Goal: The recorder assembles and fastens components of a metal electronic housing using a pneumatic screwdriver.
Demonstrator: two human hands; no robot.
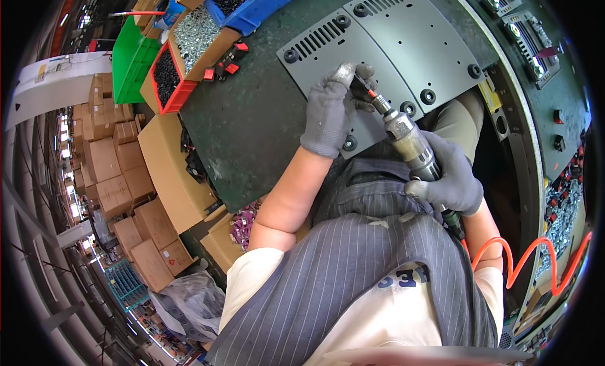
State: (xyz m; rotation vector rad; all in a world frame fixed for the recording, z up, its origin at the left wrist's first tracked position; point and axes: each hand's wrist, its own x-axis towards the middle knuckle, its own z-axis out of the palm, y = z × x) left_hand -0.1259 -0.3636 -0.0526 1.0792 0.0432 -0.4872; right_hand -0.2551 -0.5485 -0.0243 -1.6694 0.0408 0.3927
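The gloved left hand [331,110] reaches forward, its fingertips pinched round the bit of the pneumatic screwdriver [408,141]. The gloved right hand [450,180] is wrapped tight round the tool's body (orange coiled hose [526,255] trailing behind). The tool's long axis slants up-left, tip on the grey metal panel [378,44] lying on the green bench. Brown cardboard cartons [123,170] stack at left, beside a green bin [132,60].
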